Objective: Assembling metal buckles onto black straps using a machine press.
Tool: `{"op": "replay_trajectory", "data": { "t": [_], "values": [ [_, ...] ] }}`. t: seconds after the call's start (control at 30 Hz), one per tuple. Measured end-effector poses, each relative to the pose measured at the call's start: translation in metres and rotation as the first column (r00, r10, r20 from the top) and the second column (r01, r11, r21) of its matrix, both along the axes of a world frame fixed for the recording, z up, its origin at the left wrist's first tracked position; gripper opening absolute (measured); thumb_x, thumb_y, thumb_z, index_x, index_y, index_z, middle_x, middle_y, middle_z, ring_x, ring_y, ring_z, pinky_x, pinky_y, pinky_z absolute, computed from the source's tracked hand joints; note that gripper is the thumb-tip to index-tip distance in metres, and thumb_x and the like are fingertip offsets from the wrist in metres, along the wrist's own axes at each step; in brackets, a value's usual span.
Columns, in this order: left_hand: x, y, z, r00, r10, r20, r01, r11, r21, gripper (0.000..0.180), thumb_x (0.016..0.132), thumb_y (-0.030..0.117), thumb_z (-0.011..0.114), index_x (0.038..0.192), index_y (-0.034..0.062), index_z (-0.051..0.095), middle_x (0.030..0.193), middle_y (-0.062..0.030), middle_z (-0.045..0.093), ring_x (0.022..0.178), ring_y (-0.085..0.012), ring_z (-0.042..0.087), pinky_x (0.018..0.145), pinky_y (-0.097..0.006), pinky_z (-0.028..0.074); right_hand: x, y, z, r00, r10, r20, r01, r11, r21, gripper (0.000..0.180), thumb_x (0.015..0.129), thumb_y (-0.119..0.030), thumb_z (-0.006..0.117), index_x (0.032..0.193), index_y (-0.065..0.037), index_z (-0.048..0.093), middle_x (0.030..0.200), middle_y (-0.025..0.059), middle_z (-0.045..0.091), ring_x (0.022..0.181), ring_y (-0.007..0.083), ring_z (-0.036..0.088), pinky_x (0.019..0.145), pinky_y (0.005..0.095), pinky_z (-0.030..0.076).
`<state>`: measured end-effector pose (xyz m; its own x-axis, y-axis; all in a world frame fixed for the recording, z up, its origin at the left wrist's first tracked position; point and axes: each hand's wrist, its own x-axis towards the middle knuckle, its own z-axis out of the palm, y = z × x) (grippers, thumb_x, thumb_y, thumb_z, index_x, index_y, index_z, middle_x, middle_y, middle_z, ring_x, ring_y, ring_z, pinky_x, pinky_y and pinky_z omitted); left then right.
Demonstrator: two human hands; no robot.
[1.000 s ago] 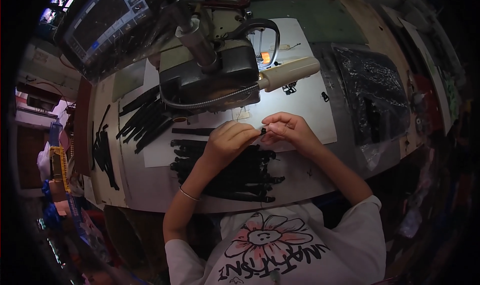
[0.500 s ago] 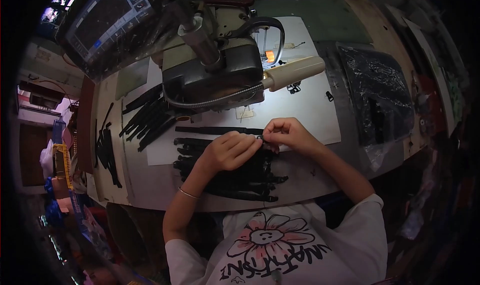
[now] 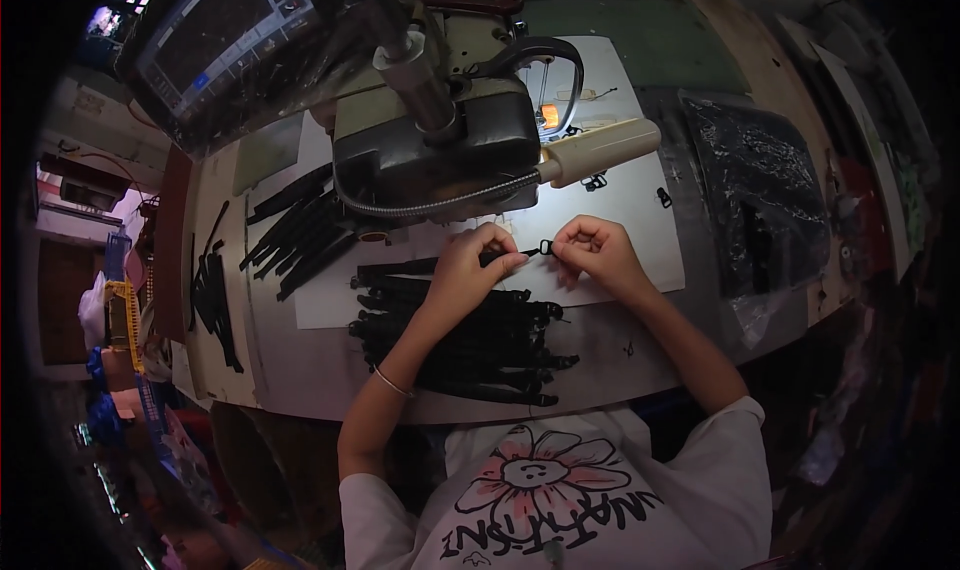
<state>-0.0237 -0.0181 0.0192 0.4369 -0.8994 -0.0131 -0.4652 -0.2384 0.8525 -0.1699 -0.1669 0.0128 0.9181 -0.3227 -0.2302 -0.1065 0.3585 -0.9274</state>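
Observation:
Between my hands, a small black buckle (image 3: 546,247) shows as an open loop, with the narrow end of a black strap (image 3: 400,268) reaching it from the left. Pinched in my left hand (image 3: 475,261) is the strap, whose other part trails leftward over the work surface. My right hand (image 3: 598,257) grips the buckle's right side between thumb and fingertips. Whether the strap passes through the buckle is too small to tell. Just below my hands lies a pile of black straps (image 3: 480,350), side by side and partly under my left forearm.
A sewing machine head (image 3: 440,150) with a cream lamp (image 3: 605,152) overhangs the table beyond my hands. Loose black buckles (image 3: 596,182) lie under its light. More black strips (image 3: 300,230) lie left, a plastic bag (image 3: 765,190) right. A screen (image 3: 220,40) stands far left.
My hands have moved slightly away from me and drawn a little apart. The buckle, mostly hidden by fingers before, now shows between them. The strap by my left hand has shifted with it.

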Motion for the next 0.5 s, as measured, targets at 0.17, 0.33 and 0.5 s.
{"op": "replay_trajectory", "data": {
  "t": [0.17,0.33,0.5],
  "values": [
    [-0.002,-0.001,0.001,0.977,0.057,-0.205,-0.075,0.994,-0.078,0.016,0.076,0.013,0.070,0.085,0.0019,0.065,0.081,-0.0024,0.063,0.073,-0.0078,0.056,0.068,-0.021,0.043,0.002,0.012,-0.009,0.986,-0.155,0.056,0.165,0.900,-0.404,0.008,0.079,-0.005,0.061,0.078,0.000,0.055,0.063,0.0007,0.057,0.054,0.0032,0.053,0.050,0.0177,0.043],
    [-0.001,-0.001,-0.004,0.987,0.136,-0.080,-0.145,0.981,-0.127,0.013,0.073,0.012,0.072,0.079,0.0019,0.067,0.076,-0.0036,0.064,0.071,-0.0104,0.057,0.069,-0.023,0.044,0.006,0.027,-0.008,0.970,-0.202,0.134,0.242,0.791,-0.561,0.009,0.077,-0.005,0.062,0.075,0.000,0.055,0.061,0.0005,0.055,0.053,0.0026,0.050,0.049,0.0192,0.041],
    [-0.001,-0.002,-0.010,0.991,0.126,0.047,-0.114,0.972,-0.204,0.012,0.070,0.010,0.072,0.077,0.0022,0.067,0.074,-0.0044,0.064,0.070,-0.0122,0.058,0.069,-0.024,0.044,0.009,0.036,-0.003,0.931,-0.267,0.247,0.360,0.574,-0.735,0.013,0.074,-0.004,0.064,0.072,0.000,0.052,0.063,0.0076,0.054,0.052,0.0126,0.054,0.048,0.0245,0.043]
  ]
}}
